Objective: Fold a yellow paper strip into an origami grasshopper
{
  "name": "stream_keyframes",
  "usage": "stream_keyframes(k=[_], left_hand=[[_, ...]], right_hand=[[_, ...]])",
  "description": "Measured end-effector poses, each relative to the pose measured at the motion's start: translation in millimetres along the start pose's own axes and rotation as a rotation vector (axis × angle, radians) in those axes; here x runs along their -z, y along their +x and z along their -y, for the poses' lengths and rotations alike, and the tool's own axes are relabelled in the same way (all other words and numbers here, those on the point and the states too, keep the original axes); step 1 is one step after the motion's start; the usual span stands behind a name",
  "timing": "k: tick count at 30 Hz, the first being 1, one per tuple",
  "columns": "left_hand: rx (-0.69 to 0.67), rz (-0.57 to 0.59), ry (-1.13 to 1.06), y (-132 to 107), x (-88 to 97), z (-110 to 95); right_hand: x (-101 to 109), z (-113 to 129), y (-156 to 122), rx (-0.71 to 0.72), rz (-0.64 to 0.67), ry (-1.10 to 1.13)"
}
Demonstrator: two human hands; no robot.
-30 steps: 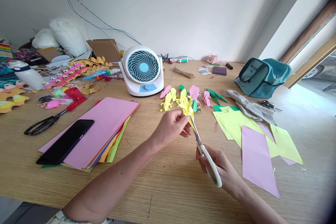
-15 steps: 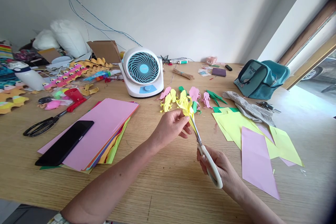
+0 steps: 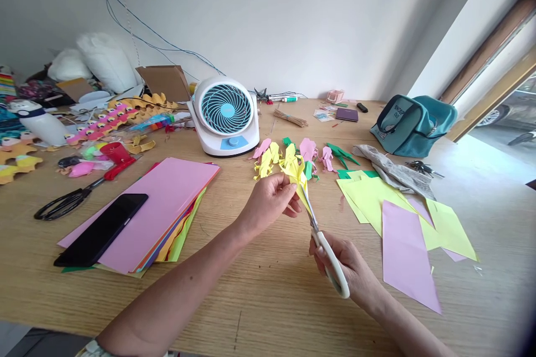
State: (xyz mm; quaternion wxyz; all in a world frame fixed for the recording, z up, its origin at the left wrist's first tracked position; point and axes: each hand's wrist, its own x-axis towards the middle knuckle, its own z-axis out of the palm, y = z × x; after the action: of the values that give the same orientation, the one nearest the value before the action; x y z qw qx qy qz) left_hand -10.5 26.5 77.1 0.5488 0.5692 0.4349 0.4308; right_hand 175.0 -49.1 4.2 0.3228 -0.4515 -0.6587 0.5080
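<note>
Between the thumb and fingers of my left hand (image 3: pixel 271 198) is a folded yellow paper figure (image 3: pixel 295 168), held above the table. White-handled scissors (image 3: pixel 331 262) are in my right hand (image 3: pixel 349 268), fingers wrapped round the handles. Their blades reach up to the yellow paper beside my left fingertips; whether they are cutting into it I cannot tell. Just behind lie several folded paper figures in yellow (image 3: pixel 265 163), pink (image 3: pixel 307 149) and green (image 3: pixel 341 154). Part of this group is hidden by the held figure.
At left, a black phone (image 3: pixel 103 228) rests on stacked coloured paper (image 3: pixel 180 178), near black scissors with a red part (image 3: pixel 84 192). A white fan (image 3: pixel 228 117) stands behind. Yellow sheets (image 3: pixel 371 201), a pink sheet (image 3: pixel 406 251), a grey cloth (image 3: pixel 387 170) and a teal bag (image 3: pixel 414 125) are right.
Both hands, the paper figure and the scissors appear slightly further left, as does the whole scene. My grip on both things is unchanged.
</note>
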Motion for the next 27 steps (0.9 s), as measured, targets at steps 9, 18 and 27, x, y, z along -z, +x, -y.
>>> stream_keyframes(k=[9,18,27], left_hand=[[0.013,0.012,-0.023,-1.2,-2.8,-1.5],[0.039,0.019,-0.089,-2.0,-4.8,-2.6],[0.063,0.036,-0.128,1.7,-4.1,0.9]], right_hand=[[1.0,2.6,0.2,0.018,0.003,-0.038],[1.8,2.9,0.1,0.002,-0.009,-0.028],[0.2,2.0,0.7,-0.013,-0.010,-0.007]])
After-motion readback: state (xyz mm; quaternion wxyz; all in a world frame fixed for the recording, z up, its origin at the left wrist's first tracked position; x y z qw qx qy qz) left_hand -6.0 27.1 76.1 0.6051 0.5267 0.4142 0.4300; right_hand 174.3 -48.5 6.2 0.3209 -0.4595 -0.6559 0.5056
